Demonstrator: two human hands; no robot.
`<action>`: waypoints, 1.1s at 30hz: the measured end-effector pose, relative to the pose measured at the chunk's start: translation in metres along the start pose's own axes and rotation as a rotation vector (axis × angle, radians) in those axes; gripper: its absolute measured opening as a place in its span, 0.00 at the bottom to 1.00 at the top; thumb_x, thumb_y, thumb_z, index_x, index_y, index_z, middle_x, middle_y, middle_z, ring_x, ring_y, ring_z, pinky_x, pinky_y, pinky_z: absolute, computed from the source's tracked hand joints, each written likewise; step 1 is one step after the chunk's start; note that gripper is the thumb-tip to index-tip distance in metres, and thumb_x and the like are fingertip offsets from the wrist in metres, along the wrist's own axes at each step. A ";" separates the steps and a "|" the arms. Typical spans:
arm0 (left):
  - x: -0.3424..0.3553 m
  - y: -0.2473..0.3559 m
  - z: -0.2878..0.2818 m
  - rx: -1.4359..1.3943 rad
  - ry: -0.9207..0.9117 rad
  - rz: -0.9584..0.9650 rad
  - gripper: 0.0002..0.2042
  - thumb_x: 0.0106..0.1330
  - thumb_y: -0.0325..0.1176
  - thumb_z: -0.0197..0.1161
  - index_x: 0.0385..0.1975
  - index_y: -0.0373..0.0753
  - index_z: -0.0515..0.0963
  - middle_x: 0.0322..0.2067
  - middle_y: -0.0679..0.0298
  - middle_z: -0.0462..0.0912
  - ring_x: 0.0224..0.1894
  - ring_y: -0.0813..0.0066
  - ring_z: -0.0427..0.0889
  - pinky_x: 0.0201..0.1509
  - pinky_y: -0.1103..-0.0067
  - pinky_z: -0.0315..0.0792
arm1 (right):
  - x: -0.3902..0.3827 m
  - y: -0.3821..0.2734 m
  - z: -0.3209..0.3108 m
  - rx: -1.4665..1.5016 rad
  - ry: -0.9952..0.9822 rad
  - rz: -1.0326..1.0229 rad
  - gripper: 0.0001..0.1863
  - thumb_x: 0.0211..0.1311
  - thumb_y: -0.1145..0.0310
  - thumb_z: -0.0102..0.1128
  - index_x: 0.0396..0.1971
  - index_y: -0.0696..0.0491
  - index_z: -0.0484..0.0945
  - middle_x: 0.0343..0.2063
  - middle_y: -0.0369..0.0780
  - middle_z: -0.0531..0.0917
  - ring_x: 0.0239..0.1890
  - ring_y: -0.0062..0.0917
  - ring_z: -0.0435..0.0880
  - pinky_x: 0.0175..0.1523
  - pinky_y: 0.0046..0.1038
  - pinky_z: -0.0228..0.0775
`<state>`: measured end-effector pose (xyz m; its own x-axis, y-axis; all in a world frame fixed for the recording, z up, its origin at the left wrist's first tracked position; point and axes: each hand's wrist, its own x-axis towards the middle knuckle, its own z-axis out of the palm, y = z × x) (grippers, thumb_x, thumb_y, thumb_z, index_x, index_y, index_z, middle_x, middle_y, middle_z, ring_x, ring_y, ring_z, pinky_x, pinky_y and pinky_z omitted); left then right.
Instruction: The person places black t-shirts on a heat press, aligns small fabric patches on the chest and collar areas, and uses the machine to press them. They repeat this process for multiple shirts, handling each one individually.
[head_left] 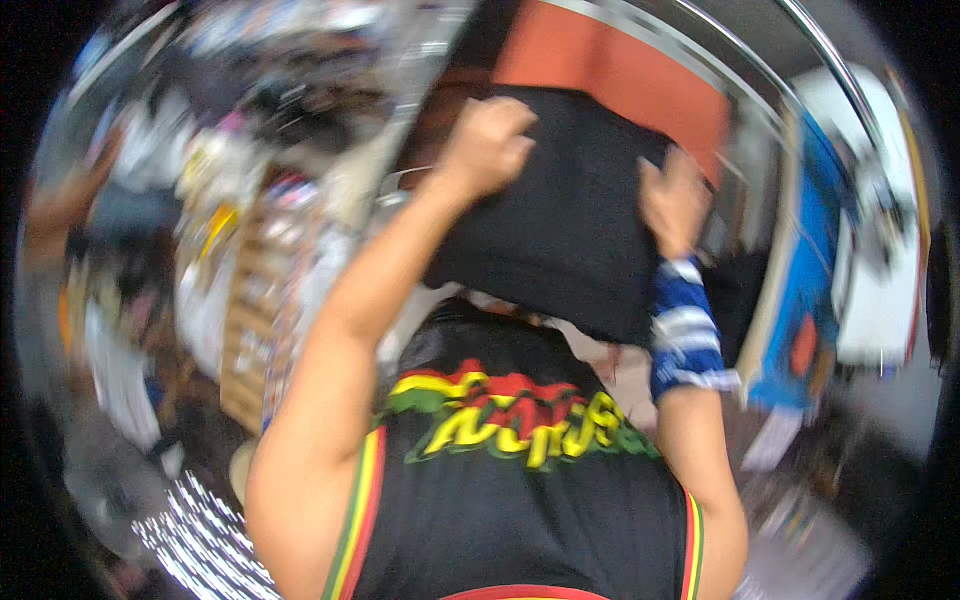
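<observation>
A black cloth (570,205) is spread in front of me, overlapping an orange-red panel (620,62) at its far side. At the cloth's far left part is my left hand (490,145), fingers curled in; what they hold, if anything, is hidden. My right hand (677,200) lies along the right edge of the cloth, its thumb apart from the other fingers, which look stretched out. A blue and white band of fabric (687,325) wraps my right forearm. The picture is smeared by motion.
Curved metal rails (845,65) run across the far right. Beyond my right arm stand a blue panel (810,260) and a white board (880,290). To the left are a light brown slatted crate (255,320) and blurred piles of bags and fabric (205,270).
</observation>
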<state>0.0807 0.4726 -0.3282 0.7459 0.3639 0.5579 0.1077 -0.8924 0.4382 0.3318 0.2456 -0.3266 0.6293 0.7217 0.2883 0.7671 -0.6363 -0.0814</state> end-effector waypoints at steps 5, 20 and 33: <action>-0.131 0.007 -0.071 -0.117 0.309 -0.545 0.16 0.66 0.35 0.68 0.52 0.40 0.85 0.54 0.50 0.81 0.55 0.55 0.83 0.58 0.67 0.77 | 0.002 0.003 0.012 -0.055 -0.124 0.079 0.39 0.76 0.41 0.43 0.73 0.56 0.63 0.75 0.50 0.62 0.78 0.44 0.56 0.78 0.54 0.46; -0.245 -0.068 -0.220 0.711 0.317 -1.030 0.13 0.69 0.44 0.64 0.36 0.40 0.85 0.40 0.53 0.85 0.49 0.51 0.80 0.54 0.58 0.72 | 0.001 0.014 0.027 -0.065 -0.125 0.063 0.38 0.77 0.41 0.43 0.74 0.53 0.62 0.77 0.46 0.59 0.79 0.43 0.53 0.78 0.54 0.43; -0.233 -0.164 -0.214 1.171 -0.243 -1.137 0.13 0.67 0.35 0.59 0.49 0.40 0.81 0.50 0.59 0.78 0.56 0.57 0.77 0.58 0.59 0.68 | -0.004 0.013 0.023 -0.072 -0.065 0.042 0.36 0.77 0.41 0.45 0.73 0.53 0.65 0.75 0.46 0.62 0.78 0.42 0.56 0.77 0.56 0.46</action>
<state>-0.2511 0.5913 -0.3794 0.0096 0.9842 0.1768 0.9590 0.0411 -0.2803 0.3421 0.2402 -0.3511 0.6691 0.7088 0.2234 0.7305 -0.6825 -0.0225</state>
